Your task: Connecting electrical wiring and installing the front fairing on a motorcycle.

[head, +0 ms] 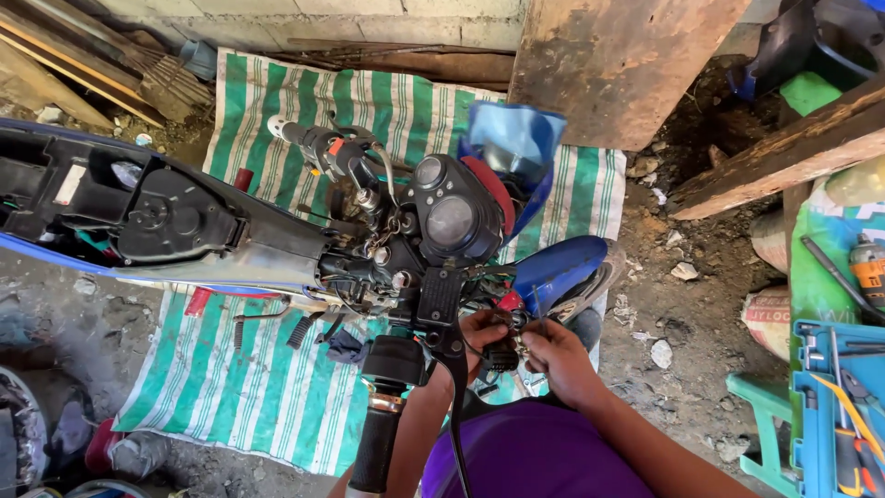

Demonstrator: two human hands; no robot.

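Observation:
A stripped blue motorcycle (184,231) lies across the view, its round gauges (449,214) and bare handlebars facing up. My left hand (481,330) grips a small black switch housing (501,355) with wires, just below the near handlebar grip (387,406). Close beside it on the right, my right hand (556,355) pinches a thin metal tool (537,309) whose tip sits at that housing. A black brake lever (454,387) crosses in front of my left forearm. My purple shirt (530,461) fills the bottom of the view.
A green and white striped cloth (249,387) lies under the bike on dirt ground. Springs and small parts (277,327) rest on it. A blue toolbox (843,406) with hand tools stands at the right on a green stool (765,415). Wooden planks (774,157) lean at the upper right.

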